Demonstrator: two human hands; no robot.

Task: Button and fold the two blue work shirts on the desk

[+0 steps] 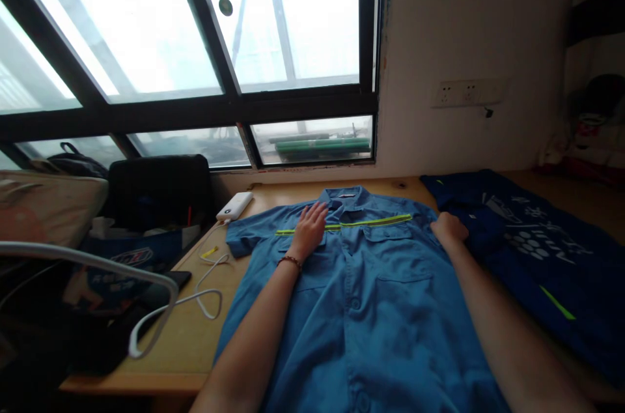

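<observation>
A blue short-sleeved work shirt (385,322) lies spread front side up on the wooden table, collar toward the window, a yellow-green strip running across its chest. Flat on the chest, just below the collar, rests my left hand (310,228), fingers stretched out; a beaded bracelet circles that wrist. My right hand (449,229) is closed at the shirt's right-side sleeve, which it seems to grip; the fingertips are hidden. Beside that hand lies a dark blue garment (517,237) with white print.
A white power bank (235,206) with a white cable (198,296) sits on the wooden table (161,361) at left. Bags (131,270) and a black chair back (159,191) stand further left. Behind are a window (293,15) and a wall socket (469,92).
</observation>
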